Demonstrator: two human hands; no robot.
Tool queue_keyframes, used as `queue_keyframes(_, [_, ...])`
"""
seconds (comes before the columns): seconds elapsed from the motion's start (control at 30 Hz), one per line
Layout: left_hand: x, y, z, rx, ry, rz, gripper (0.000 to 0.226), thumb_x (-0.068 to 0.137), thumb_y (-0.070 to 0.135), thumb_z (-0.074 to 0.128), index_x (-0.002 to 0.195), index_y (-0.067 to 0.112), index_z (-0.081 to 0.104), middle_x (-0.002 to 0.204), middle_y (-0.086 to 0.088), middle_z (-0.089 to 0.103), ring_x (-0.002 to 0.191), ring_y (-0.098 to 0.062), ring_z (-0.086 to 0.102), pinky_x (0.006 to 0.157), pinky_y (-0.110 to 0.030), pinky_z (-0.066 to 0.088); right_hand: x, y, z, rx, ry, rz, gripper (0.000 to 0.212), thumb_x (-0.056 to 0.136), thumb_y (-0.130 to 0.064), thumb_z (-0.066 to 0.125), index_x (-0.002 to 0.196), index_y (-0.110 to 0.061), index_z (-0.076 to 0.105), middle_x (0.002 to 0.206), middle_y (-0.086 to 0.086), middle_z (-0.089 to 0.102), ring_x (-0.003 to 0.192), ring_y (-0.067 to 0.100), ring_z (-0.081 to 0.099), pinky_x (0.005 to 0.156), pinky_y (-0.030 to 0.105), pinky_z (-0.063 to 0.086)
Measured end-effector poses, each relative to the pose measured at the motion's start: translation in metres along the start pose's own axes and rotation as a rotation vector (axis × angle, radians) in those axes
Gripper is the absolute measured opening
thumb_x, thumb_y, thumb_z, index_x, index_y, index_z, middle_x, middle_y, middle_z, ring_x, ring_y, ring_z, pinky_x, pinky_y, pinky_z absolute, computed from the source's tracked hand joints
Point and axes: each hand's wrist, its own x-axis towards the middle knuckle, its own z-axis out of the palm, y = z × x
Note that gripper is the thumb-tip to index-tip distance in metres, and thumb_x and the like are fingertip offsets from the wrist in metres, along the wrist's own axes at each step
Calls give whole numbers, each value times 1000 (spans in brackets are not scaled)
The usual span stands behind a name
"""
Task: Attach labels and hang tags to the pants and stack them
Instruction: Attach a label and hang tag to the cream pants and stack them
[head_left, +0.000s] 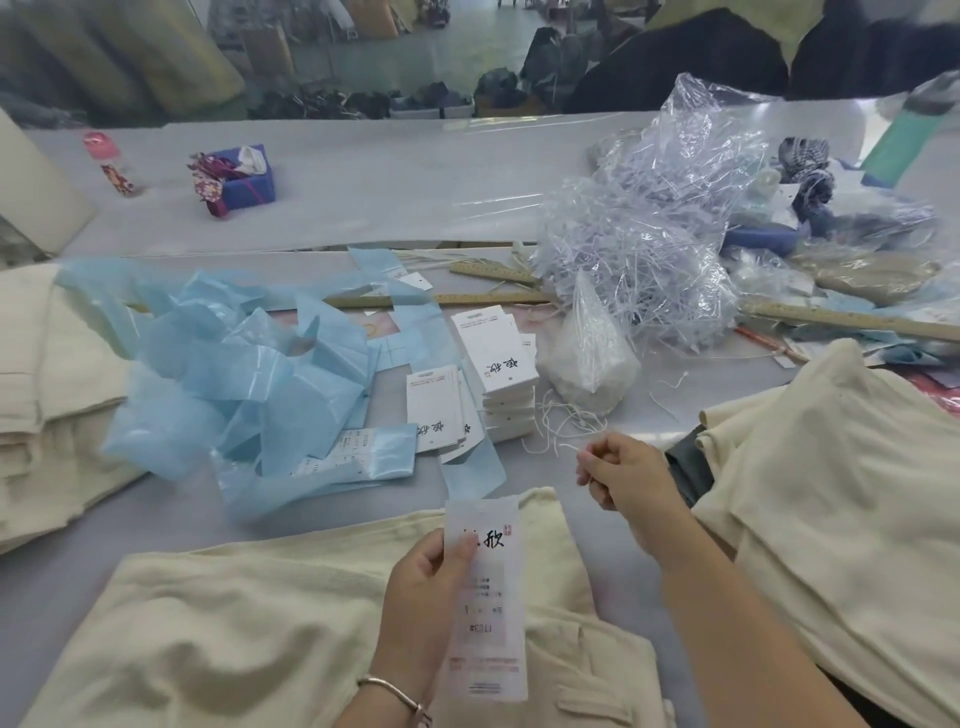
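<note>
Two hands at work over one pair of cream pants (270, 623), which lies flat on the grey surface (363, 197) nearest the viewer.

Left hand (421, 597): thumb and fingers pinch a long hang tag (488, 597), held upright above the pants; a metal bangle sits on the wrist. Tag: stiff white card, seemingly sleeved in frosted film, printed with black brush characters and small text.

Right hand (623, 473): fingertips pinched together on a thin white string (566, 447); its free end trails toward the loose strings (566, 415) beyond.

Step in hand, as judged: threading the string through the tag's hole. Keep the tag steady, present the string's stiff end squarely, then loop it to the garment.

Stock nearby: white tag stacks (504, 374), squared and punched; crumpled blue film bags (249, 374), glossy; clear plastic with shredded strips (639, 244); wooden rulers (467, 299). Folded cream pants are piled at left (47, 374) and right (841, 467), soft, coarse-woven.
</note>
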Motion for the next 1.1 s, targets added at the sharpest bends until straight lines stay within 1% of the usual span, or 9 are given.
queue_keyframes(0.1, [-11, 5, -19, 14, -26, 62, 9, 82, 11, 73, 89, 16, 74, 88, -11, 75, 71, -20, 69, 60, -32, 55, -39, -11, 12, 122, -54, 18, 16, 93, -2, 56, 79, -8, 58, 55, 0, 46, 38, 6, 31, 37, 15, 25])
queue_keyframes(0.2, [-22, 14, -38, 32, -62, 98, 26, 80, -1, 72, 97, 19, 69, 87, -11, 75, 72, -27, 71, 59, -35, 55, -84, -21, 35, 49, -4, -45, 13, 86, -7, 67, 74, -12, 65, 49, -9, 46, 42, 3, 34, 43, 13, 28])
queue_keyframes(0.3, [-37, 22, -57, 45, -145, 154, 22, 87, 8, 69, 103, 24, 68, 83, -19, 73, 66, -31, 67, 59, -40, 55, -129, -28, 63, -19, 33, -145, 12, 80, -10, 74, 69, -13, 69, 55, -3, 52, 53, 7, 41, 55, 21, 33])
queue_keyframes(0.37, [-48, 25, -68, 74, -157, 233, 16, 93, 13, 63, 101, 26, 70, 81, -22, 71, 63, -27, 62, 60, -39, 50, -154, -32, 82, -176, 56, -239, 13, 78, -15, 76, 66, -18, 70, 49, -11, 46, 50, 6, 38, 55, 26, 32])
queue_keyframes(0.5, [-65, 32, -86, 165, -164, 406, 15, 88, 27, 58, 90, 27, 73, 80, -4, 72, 69, -16, 64, 65, -32, 49, -189, -36, 119, -478, 95, -354, 18, 77, -31, 76, 61, -32, 66, 45, -14, 46, 47, 6, 41, 50, 23, 30])
queue_keyframes(0.63, [-75, 37, -105, 189, -172, 465, 17, 85, 32, 57, 87, 25, 72, 77, -4, 71, 73, -29, 65, 70, -50, 52, -209, -36, 141, -619, 206, -420, 9, 79, -37, 72, 73, -31, 71, 46, -10, 43, 51, 4, 41, 51, 21, 29])
queue_keyframes(0.8, [-86, 42, -121, 180, -224, 482, 16, 85, 30, 58, 87, 26, 73, 78, -3, 72, 76, -29, 67, 72, -50, 53, -226, -39, 161, -671, 306, -473, 9, 82, -35, 68, 77, -28, 71, 49, -13, 42, 56, 6, 43, 53, 24, 30])
queue_keyframes(0.93, [-94, 39, -131, 176, -257, 483, 16, 84, 30, 58, 85, 23, 73, 77, -6, 72, 75, -31, 66, 70, -48, 52, -238, -35, 175, -768, 364, -491, 13, 84, -33, 64, 78, -24, 70, 60, -7, 58, 64, 18, 57, 56, 28, 37])
queue_keyframes(1.1, [-102, 35, -139, 96, -358, 417, 20, 88, 33, 60, 92, 24, 77, 90, -3, 75, 86, -19, 70, 74, -30, 54, -253, -26, 186, -741, 445, -506, 10, 82, -27, 67, 75, -21, 70, 60, -4, 62, 60, 20, 57, 55, 31, 41])
